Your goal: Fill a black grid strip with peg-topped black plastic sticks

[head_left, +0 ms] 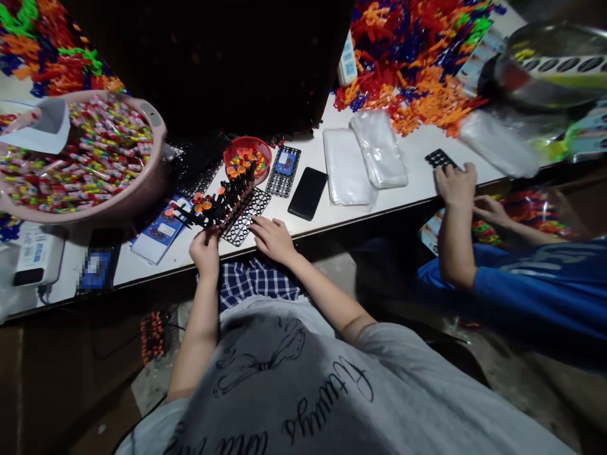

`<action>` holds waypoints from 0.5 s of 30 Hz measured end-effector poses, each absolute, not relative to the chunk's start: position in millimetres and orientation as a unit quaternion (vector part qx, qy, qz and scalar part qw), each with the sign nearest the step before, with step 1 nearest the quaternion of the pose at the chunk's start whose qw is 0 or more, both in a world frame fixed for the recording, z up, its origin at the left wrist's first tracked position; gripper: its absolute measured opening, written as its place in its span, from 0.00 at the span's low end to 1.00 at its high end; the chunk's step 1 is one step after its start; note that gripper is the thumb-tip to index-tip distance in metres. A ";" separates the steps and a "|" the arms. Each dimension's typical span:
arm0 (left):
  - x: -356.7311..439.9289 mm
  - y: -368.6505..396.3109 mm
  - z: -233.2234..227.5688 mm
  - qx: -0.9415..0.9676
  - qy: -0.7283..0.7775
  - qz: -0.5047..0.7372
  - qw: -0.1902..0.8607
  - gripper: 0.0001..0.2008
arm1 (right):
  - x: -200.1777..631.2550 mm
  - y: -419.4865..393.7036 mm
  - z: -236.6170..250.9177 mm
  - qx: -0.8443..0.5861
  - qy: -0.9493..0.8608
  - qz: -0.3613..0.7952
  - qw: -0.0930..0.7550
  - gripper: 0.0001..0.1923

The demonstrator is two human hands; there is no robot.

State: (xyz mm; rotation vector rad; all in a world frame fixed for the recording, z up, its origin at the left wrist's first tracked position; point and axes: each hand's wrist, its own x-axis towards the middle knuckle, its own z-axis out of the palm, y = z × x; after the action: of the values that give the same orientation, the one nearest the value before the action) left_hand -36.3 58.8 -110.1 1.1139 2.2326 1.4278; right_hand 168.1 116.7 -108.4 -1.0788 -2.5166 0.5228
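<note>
My left hand grips the near end of a black plastic rack studded with small orange and red pieces, tilted up off the white table. My right hand rests with its fingers spread on the near edge of a black perforated grid tray lying flat beside the rack. A small red basket of coloured pieces stands just behind them.
A pink basin of wrapped candies sits at left. A black phone, another grid tray and clear plastic bags lie to the right. Heaps of coloured plastic parts fill the back. A co-worker's hand in blue sleeves works at right.
</note>
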 end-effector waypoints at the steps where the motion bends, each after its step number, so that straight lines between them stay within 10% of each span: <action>1: -37.0 59.2 -111.2 0.386 0.768 0.493 0.131 0.14 | 168.1 116.7 -108.7 -0.381 -0.888 0.184 0.178 0.20; 15: -39.5 58.5 -111.3 0.360 0.766 0.499 0.185 0.14 | 165.6 115.5 -106.9 -0.391 -0.882 0.194 0.178 0.20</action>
State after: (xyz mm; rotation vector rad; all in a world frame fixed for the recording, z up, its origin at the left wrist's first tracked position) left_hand -39.5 58.5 -111.3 1.0135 2.1599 1.4072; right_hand 165.6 115.5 -106.9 -1.1053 -2.4947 0.5486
